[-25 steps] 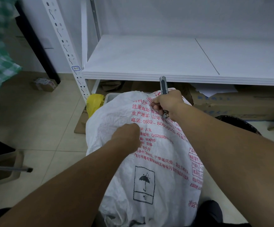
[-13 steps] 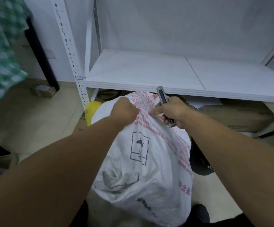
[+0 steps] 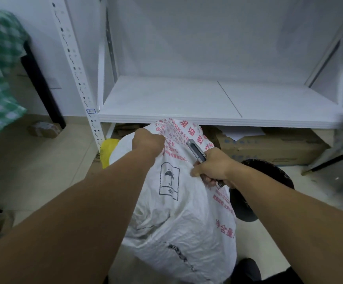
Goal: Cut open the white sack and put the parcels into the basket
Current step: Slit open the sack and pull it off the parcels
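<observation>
White sack (image 3: 176,222) stands on the floor in front of the shelf (image 3: 187,99), and its printed top now reaches the shelf's front edge. A second ago the left hand (image 3: 147,142) held the sack lower down. It has since climbed to the top, where it is clenched around a bunch of fabric and pulls it taut. The right hand (image 3: 213,167) has dropped a little. Its fingers are wrapped round the utility knife (image 3: 196,150), which no longer points straight up but slants toward the stretched fabric just beside the left fist. No slit shows yet, so the cut looks about to start. A black container (image 3: 268,171), perhaps the basket, sits just right of the sack.
</observation>
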